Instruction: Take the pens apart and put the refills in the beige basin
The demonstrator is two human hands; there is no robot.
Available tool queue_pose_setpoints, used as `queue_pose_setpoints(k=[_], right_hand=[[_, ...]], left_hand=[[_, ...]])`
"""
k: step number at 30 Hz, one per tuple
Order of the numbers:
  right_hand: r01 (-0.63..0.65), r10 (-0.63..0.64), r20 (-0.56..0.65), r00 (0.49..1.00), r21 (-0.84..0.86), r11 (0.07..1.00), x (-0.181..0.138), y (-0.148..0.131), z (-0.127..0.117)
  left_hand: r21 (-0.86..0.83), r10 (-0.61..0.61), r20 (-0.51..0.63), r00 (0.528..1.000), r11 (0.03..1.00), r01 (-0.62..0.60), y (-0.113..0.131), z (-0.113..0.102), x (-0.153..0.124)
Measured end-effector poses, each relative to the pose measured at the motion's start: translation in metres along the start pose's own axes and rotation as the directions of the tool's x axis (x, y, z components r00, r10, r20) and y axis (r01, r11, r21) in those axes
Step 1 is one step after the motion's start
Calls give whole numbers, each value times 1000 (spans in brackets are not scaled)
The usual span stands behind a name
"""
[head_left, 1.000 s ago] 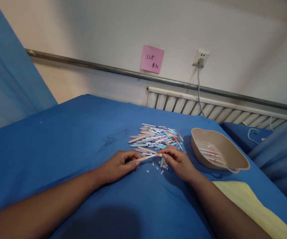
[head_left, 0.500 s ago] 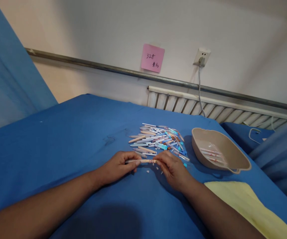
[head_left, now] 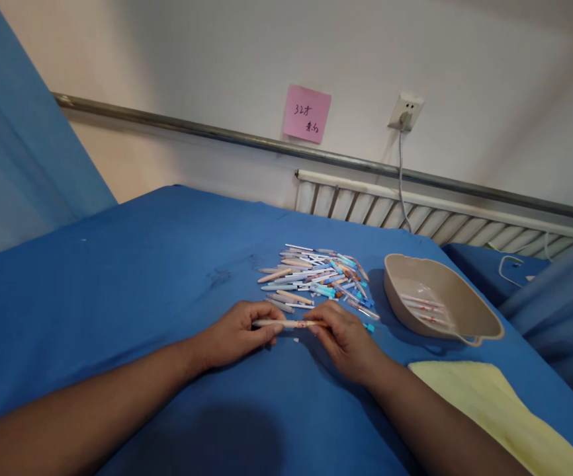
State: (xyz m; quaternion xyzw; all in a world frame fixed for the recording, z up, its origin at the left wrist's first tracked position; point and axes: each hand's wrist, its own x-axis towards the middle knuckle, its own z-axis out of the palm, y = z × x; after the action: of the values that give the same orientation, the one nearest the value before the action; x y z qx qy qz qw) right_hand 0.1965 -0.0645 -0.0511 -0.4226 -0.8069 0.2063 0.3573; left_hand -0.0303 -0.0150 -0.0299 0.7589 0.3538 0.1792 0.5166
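Observation:
A slim peach-coloured pen (head_left: 290, 324) with a small printed pattern lies level between my two hands, just above the blue cloth. My left hand (head_left: 247, 330) pinches its greyish tapered end between thumb and fingers. At the other end, my right hand (head_left: 342, 336) has closed its thumb and fingers on the pen, hiding part of it. Right behind both hands spreads a loose pile of pen parts (head_left: 316, 274) in peach, grey, white, blue and brown. A tiny white scrap (head_left: 296, 340) rests on the cloth below the pen.
To the right stands a beige plastic basin (head_left: 475, 307) with several patterned pens (head_left: 423, 305) inside. A yellow cloth (head_left: 485, 396) lies in front of it. Behind the blue-covered table (head_left: 132, 284) are a radiator (head_left: 366, 205), a metal rail and a pink note (head_left: 307, 114).
The right hand's fingers have shifted slightly along the pen, and more of its right end shows. Several white scraps near that hand are no longer in sight. The left hand keeps its hold.

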Motion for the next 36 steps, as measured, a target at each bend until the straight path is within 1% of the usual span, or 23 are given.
queue_pose_setpoints(k=[3, 5, 9, 12, 14, 15, 18, 19, 20, 22, 24, 25, 26, 29, 30, 31, 34, 35, 36], right_hand=[[5, -5, 23, 1000, -20, 1000, -1, 0, 1], [10, -9, 24, 1000, -25, 1000, -1, 1, 1], [8, -10, -36, 999, -45, 999, -1, 2, 1], [-15, 11, -64, 998, -63, 998, -1, 4, 1], [-24, 19, -65, 998, -69, 997, -1, 5, 1], [-25, 20, -63, 998, -71, 997, -1, 5, 1], [-24, 20, -64, 998, -74, 997, -1, 5, 1], [-24, 19, -66, 998, -75, 997, -1, 5, 1], [-23, 18, -67, 998, -76, 997, -1, 4, 1], [-19, 13, -70, 997, -81, 997, -1, 4, 0], [-13, 7, -71, 997, -82, 997, -1, 4, 0], [-11, 5, -72, 997, -82, 997, -1, 4, 0], [-11, 5, -71, 997, -81, 997, -1, 5, 0], [-14, 8, -69, 998, -79, 997, 0, 5, 0], [-13, 8, -68, 998, -78, 997, 0, 4, 0], [-12, 7, -66, 998, -78, 997, 0, 4, 0], [0, -5, -65, 998, -80, 997, 0, 4, 1], [4, -9, -63, 998, -82, 997, 0, 4, 1], [6, -11, -60, 998, -85, 996, 0, 4, 1]], left_hand=[[-2, -6, 13, 1000, 1000, 6, -1, 2, 0], [-38, -12, 7, 1000, 999, 13, -1, 3, 0], [-172, -49, -78, 996, 984, 35, 0, 5, 2], [-191, -112, -119, 987, 978, 88, -1, 5, 4], [-193, -130, -144, 981, 976, 101, -3, 5, 5], [-202, -114, -163, 980, 976, 80, -4, 5, 6], [-280, -22, -234, 972, 959, -46, -5, 6, 6], [-309, -14, -242, 970, 949, -63, -6, 6, 6], [-337, -28, -236, 971, 940, -55, -6, 6, 6], [-362, -99, -176, 979, 932, 29, -6, 7, 7], [-346, -155, -122, 980, 932, 104, -7, 7, 7], [-336, -155, -123, 980, 936, 106, -8, 7, 7], [-332, -132, -141, 981, 940, 79, -8, 7, 7], [-351, -19, -230, 973, 934, -64, -7, 7, 7], [-364, -11, -237, 972, 928, -78, -7, 7, 7], [-376, -28, -224, 974, 925, -60, -7, 7, 7], [-362, -136, -125, 983, 929, 83, -7, 7, 7], [-342, -154, -106, 982, 933, 110, -8, 7, 7], [-321, -152, -105, 983, 941, 111, -9, 7, 7]])
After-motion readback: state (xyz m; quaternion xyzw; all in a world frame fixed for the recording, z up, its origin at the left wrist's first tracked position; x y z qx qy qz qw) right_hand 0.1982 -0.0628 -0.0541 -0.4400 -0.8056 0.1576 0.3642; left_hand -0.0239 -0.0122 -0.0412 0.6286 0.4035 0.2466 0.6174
